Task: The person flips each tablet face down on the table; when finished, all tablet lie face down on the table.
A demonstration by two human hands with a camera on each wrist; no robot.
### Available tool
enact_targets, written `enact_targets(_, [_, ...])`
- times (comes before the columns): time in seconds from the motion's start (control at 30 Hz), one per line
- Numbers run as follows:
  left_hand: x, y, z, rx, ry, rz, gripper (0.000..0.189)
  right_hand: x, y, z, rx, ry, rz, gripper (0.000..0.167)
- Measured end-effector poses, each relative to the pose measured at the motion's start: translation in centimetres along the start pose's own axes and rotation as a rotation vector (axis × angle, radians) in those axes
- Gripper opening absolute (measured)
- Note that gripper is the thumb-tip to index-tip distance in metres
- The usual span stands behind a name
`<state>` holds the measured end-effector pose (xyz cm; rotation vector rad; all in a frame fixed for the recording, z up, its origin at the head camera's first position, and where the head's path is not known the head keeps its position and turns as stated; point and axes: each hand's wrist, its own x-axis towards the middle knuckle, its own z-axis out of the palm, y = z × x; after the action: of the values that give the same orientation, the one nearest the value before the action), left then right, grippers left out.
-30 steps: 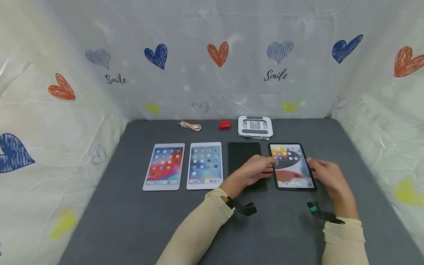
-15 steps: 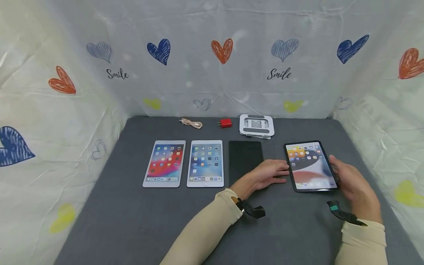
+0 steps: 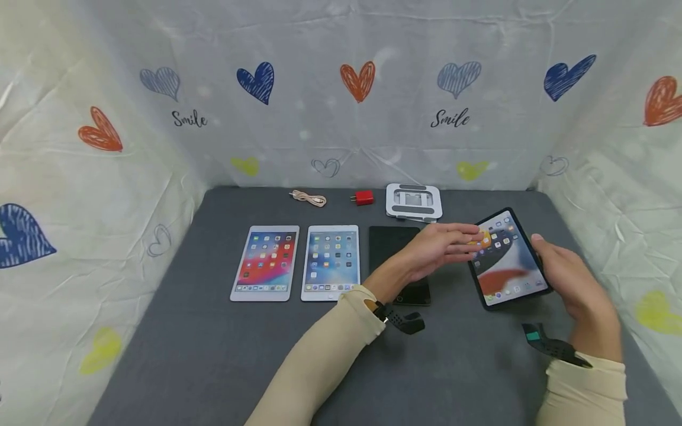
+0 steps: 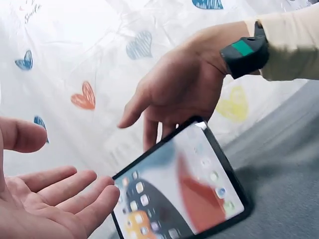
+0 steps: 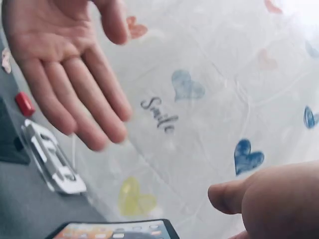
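Observation:
My right hand [image 3: 578, 281] holds a black-framed tablet [image 3: 514, 266] at its right edge, the tablet tilted and lit with app icons. In the left wrist view, its fingers go behind the tablet [image 4: 164, 184] and the thumb stands off the edge; the fingertips are hidden. My left hand [image 3: 439, 251] is extended, fingers straight, overlapping the tablet's upper left side in the head view; I cannot tell whether it touches. Its palm shows in the right wrist view. Under the left arm lies a dark tablet or flat case [image 3: 391, 242], partly covered.
Two white tablets with lit screens, one red-blue [image 3: 265, 263] and one pale blue [image 3: 331, 260], lie at left on the grey table [image 3: 181, 355]. Along the back are a coiled cable [image 3: 309, 198], a red charger plug [image 3: 364, 197] and a folded white stand [image 3: 414, 201].
The black-framed tablet has moved right and now tilts up, turned slightly, in my right hand. My left hand has let go of its left edge, and its fingers have straightened.

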<state>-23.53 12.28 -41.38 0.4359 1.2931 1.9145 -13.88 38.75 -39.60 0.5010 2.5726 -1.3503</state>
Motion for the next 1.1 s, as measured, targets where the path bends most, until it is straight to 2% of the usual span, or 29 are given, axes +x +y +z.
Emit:
enact_targets(0.1, [0.1,0.9,0.6,0.007,-0.016,0.027,0.043,-0.7,-1.5,0.8,-0.057,0.018,-0.022,0.091])
enact_targets(0.2, [0.0,1.3,1.0,0.056,-0.01,0.039,0.044,-1.2,-2.8,1.9,-0.113,0.026,-0.043,0.087])
enact_targets(0.33, [-0.3,1.5,1.3,0.122,-0.007,0.057,0.046,-1.5,-4.3,2.9,-0.154,0.007,-0.076,0.084])
enact_targets(0.43, [-0.5,1.4,1.2,0.125,0.004,0.053,0.049,-1.7,-5.4,3.7,-0.193,-0.021,-0.114,0.082])
enact_targets(0.53, [-0.9,1.3,1.0,0.079,0.067,0.02,0.056,-1.7,-6.0,4.7,-0.197,-0.066,-0.172,0.078])
enact_targets(0.7, [-1.8,1.0,-0.2,-0.069,0.208,-0.016,0.064,-1.2,-5.7,5.7,-0.142,-0.127,-0.252,0.069])
enact_targets(0.83, [-2.5,0.8,-1.7,-0.095,0.293,-0.042,0.064,0.1,-4.2,6.0,-0.094,-0.146,-0.204,0.075])
enact_targets(0.93, [-2.8,0.5,-2.9,-0.082,0.344,-0.092,0.067,1.1,-2.6,6.4,-0.054,-0.166,-0.135,0.081])
enact_targets(1.1, [-2.7,-0.6,-4.2,-0.102,0.365,-0.18,0.067,2.4,-0.5,6.8,-0.004,-0.194,-0.05,0.082])
